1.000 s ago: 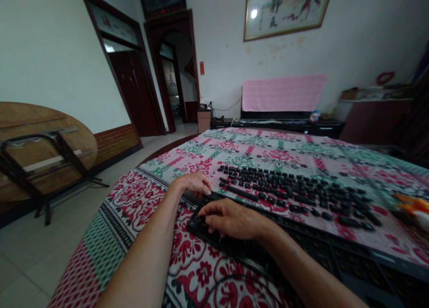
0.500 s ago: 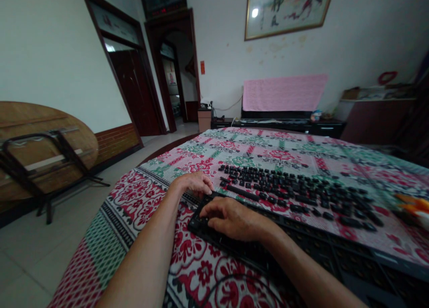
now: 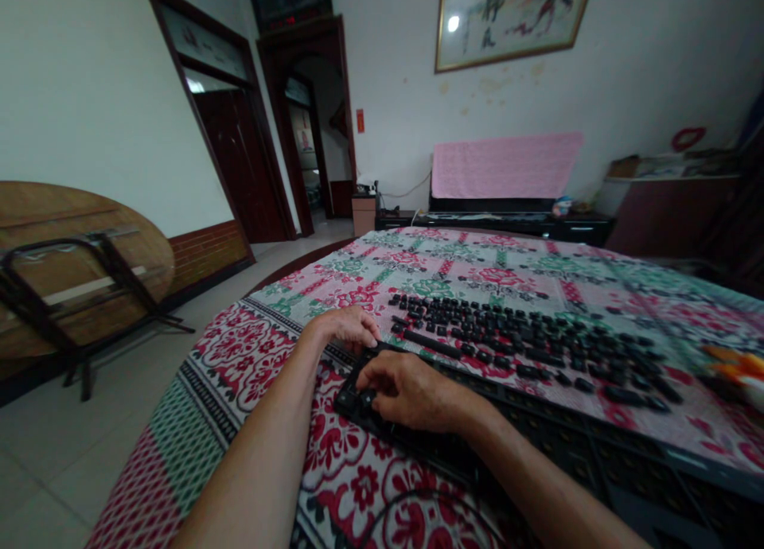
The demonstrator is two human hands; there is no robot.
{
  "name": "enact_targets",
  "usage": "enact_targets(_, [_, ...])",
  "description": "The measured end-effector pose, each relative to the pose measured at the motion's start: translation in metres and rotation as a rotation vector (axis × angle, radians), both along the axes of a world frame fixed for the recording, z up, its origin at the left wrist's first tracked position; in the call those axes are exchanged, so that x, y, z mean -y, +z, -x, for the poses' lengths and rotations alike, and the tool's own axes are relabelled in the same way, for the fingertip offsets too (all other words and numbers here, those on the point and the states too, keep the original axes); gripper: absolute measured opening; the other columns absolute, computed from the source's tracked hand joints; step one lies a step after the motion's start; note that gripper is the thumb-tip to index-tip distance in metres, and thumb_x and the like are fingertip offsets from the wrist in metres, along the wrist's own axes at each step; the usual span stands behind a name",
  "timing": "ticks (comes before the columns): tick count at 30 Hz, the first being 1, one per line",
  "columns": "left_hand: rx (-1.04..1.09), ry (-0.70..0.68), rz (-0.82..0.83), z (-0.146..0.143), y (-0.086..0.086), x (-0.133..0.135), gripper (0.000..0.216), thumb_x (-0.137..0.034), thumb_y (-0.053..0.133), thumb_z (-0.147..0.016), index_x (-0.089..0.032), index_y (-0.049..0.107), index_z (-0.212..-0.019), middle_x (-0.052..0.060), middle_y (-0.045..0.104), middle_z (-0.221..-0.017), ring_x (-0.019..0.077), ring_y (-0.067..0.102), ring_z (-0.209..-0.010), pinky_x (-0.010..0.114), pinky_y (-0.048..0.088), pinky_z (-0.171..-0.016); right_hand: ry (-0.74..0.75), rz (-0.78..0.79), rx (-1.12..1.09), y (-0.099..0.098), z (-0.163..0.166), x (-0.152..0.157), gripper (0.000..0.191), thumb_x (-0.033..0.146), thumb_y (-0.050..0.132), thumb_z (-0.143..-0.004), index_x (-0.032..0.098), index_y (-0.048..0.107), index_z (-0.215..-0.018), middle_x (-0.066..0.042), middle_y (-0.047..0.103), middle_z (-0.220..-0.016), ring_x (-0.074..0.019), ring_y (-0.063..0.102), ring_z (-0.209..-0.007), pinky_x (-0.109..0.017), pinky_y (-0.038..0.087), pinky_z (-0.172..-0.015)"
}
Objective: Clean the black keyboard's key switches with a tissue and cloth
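A black keyboard base (image 3: 540, 430) with most of its key sockets bare runs from the middle of the table to the lower right. My left hand (image 3: 353, 326) is closed on its far left corner, fingertips at the rim. Over the left end, my right hand (image 3: 411, 386) is bent with thumb and fingers drawn together around a black keycap (image 3: 367, 399); the palm hides the sockets beneath. Just beyond the base lie many loose black keycaps (image 3: 507, 326), among them a long space bar (image 3: 432, 344).
A patterned cloth (image 3: 364, 485) covers the round table, and a dark cable (image 3: 418, 492) curves over it at the front. Orange and white objects (image 3: 737, 366) lie at the right edge. A folded round table (image 3: 83, 270) leans at the wall on the left.
My right thumb and fingers have shifted slightly, and a keycap now shows between them. The left hand stays at the corner.
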State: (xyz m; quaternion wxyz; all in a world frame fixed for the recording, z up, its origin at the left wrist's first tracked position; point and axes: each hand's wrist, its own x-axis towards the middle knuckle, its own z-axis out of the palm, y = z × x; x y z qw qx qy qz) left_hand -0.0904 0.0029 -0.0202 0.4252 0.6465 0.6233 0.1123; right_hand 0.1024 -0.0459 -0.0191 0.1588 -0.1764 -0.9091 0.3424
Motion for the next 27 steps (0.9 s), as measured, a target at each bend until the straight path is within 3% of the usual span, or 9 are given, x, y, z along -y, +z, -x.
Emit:
enact_targets(16, [-0.016,-0.009,-0.005,-0.0002,0.0015,0.0003,0.023,-0.021,0.057,-0.058,-0.017,0.062,-0.081,-0.005,0.054,-0.048,0.0081,0.051,-0.047,0.017,0.041,-0.047,0.021,0.012,0.007,-0.0010,0.0002,0.0003,0.027,0.009,0.046,-0.064,0.016,0.058,-0.087,0.002,0.053,-0.068,-0.0067,0.043,-0.056,-0.016,0.033,-0.049])
enact_targets(22, [0.010,-0.015,0.011,0.0023,-0.0013,-0.0010,0.023,-0.021,0.057,-0.059,-0.017,0.062,-0.081,-0.005,0.054,-0.048,0.0086,0.051,-0.046,0.019,0.042,-0.047,0.039,-0.088,-0.035,-0.0003,-0.0017,-0.0005,0.031,0.005,0.045,-0.063,0.018,0.063,-0.084,-0.001,0.055,-0.086,-0.0099,0.048,-0.073,-0.019,0.038,-0.068])
enact_targets(27, [-0.006,0.003,0.015,0.0008,0.0003,0.0002,0.023,-0.023,0.058,-0.059,-0.018,0.062,-0.080,-0.005,0.054,-0.048,0.0083,0.051,-0.046,0.018,0.041,-0.047,0.061,-0.112,-0.017,-0.0012,-0.0012,-0.0002,0.035,0.002,0.042,-0.062,0.018,0.063,-0.084,-0.001,0.057,-0.085,-0.0105,0.050,-0.077,-0.019,0.038,-0.075])
